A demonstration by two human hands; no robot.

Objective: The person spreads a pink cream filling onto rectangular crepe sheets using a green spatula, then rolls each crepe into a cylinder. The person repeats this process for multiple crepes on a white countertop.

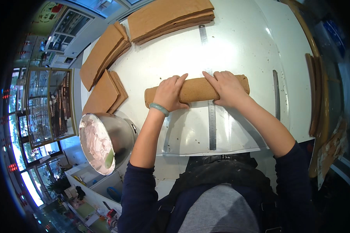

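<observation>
A long brown cake roll (198,90) lies crosswise on the white table (245,42). My left hand (168,93), with a pale green bangle (159,109) at the wrist, wraps round its left part. Round the right part curves my right hand (228,88), its thumb along the near side. Both hands grip the roll from above. A metal ruler (212,128) passes under the roll, its ends showing on the near and far sides. The inside of the roll does not show.
Stacks of flat brown cake sheets (171,17) stand at the back, with more sheets (105,54) along the left edge. Near left is a metal bowl (124,134) of pale pink cream (95,141) with a green spatula (109,159). A long knife-like strip (276,95) lies on the right.
</observation>
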